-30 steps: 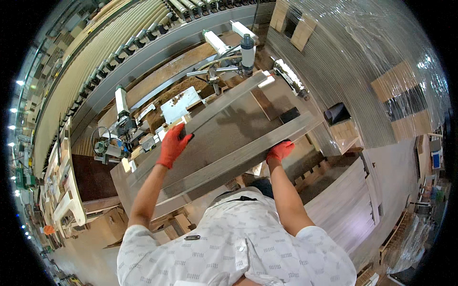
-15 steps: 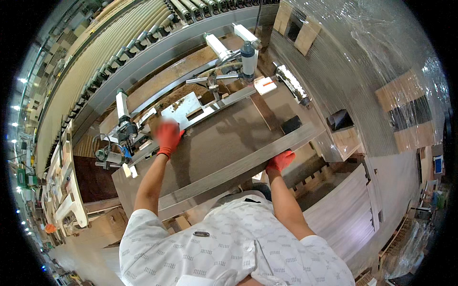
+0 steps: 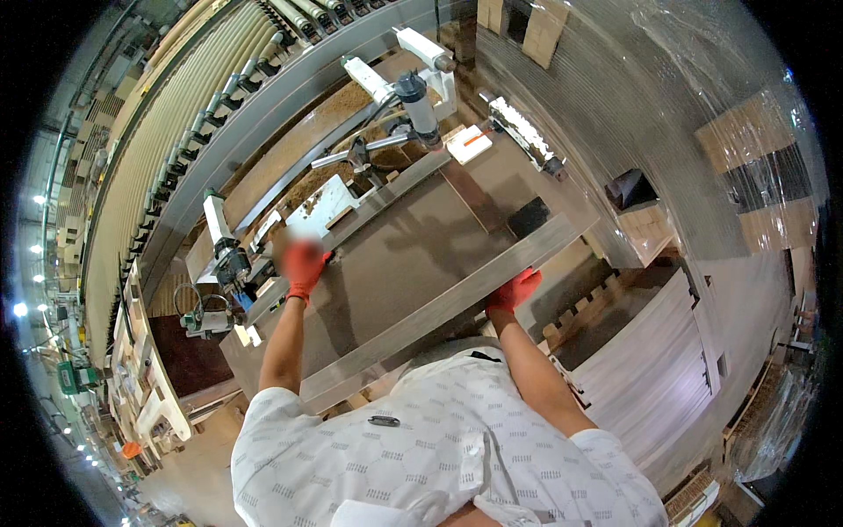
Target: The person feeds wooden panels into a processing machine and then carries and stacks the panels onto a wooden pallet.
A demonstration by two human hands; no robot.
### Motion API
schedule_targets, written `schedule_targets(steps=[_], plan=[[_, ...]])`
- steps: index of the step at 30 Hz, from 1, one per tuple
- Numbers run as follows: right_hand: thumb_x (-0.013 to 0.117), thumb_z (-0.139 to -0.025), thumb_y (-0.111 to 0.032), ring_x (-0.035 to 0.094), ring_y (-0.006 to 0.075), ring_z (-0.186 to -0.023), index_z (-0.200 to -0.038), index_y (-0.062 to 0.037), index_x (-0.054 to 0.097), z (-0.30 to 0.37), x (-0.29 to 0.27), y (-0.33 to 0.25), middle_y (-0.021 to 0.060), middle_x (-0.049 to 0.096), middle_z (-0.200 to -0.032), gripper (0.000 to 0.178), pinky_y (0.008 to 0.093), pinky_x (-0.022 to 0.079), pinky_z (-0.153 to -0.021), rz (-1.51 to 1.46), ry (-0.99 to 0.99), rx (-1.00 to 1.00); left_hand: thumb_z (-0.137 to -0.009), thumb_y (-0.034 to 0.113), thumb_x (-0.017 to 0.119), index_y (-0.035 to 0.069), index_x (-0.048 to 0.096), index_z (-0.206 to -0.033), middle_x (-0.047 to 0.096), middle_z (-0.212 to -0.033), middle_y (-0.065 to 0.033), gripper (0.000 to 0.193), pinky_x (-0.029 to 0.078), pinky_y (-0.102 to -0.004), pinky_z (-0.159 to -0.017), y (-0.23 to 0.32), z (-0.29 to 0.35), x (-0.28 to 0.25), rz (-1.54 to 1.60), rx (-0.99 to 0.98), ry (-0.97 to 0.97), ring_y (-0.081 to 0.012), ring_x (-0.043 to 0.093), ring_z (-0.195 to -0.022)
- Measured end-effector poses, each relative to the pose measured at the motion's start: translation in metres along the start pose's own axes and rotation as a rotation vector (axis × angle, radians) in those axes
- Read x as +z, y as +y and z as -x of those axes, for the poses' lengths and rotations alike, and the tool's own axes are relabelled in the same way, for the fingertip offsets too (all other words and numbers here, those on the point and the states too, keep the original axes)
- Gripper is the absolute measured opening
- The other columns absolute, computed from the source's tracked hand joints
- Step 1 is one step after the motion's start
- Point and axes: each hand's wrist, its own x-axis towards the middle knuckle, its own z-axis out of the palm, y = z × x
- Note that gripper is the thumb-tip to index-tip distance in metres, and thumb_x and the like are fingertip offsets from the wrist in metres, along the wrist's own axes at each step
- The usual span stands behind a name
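My left hand (image 3: 302, 270), in a red glove, reaches to the far side of the brown work surface (image 3: 395, 263), beside the metal rail (image 3: 386, 198). Its fingertips are blurred, so what they touch is unclear. A long grey-brown wooden plank (image 3: 457, 297) lies slantwise along the near side, close to my body. At the plank's near edge, right of my waist, my right hand (image 3: 514, 290), also red-gloved, closes against it, with some fingers hidden. A pale flat plate (image 3: 321, 207) lies just beyond my left hand.
White-and-grey cylinders (image 3: 418, 105) and a clamp arm (image 3: 226, 246) stand along the far rail. Behind them runs a roller conveyor (image 3: 189, 123). A film-wrapped stack of boards (image 3: 632, 105) rises at the right. A dark pad (image 3: 529, 217) lies near the plank's right end.
The whole view has shifted slightly, with the far equipment now further left. Both hands keep nearly the same places against the work surface and plank.
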Motion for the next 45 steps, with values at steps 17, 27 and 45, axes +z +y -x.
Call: schedule_targets(steps=[17,27,45], plan=[[0.053,-0.114,-0.045,0.058,0.0263,-0.125,-0.153,-0.0163,0.038,0.004,-0.009,-0.025,0.0063,0.054,-0.146,0.050,0.0482,0.052,-0.106,-0.767,-0.262,0.438,-0.088,0.051,0.084,0.003,0.054,-0.142,0.070,-0.117,-0.0229,0.078,0.054,-0.0531,-0.093,0.086,-0.020,0.001,0.041,0.130,0.000,-0.0440,0.067,-0.110],[0.058,-0.110,-0.039,0.056,0.0360,-0.100,-0.112,-0.0015,0.059,-0.026,0.001,0.021,0.0174,0.063,-0.104,0.038,0.0510,0.046,-0.091,0.102,-0.015,-0.008,-0.090,0.073,0.072,-0.001,0.073,-0.112,0.078,-0.103,-0.0236,0.077,0.056,-0.0530,-0.084,0.065,-0.037,0.008,-0.186,-0.022,-0.262,-0.0422,0.075,-0.100],[0.048,-0.113,-0.050,0.059,0.0235,-0.106,-0.120,-0.0078,0.051,-0.009,-0.006,-0.024,0.0091,0.060,-0.117,0.043,0.0439,0.052,-0.096,-0.383,-0.164,0.305,-0.087,0.079,0.070,0.001,0.068,-0.096,0.072,-0.086,-0.0201,0.079,0.054,-0.0509,-0.075,0.058,-0.027,0.011,-0.246,0.073,-0.185,-0.0399,0.071,-0.082]])
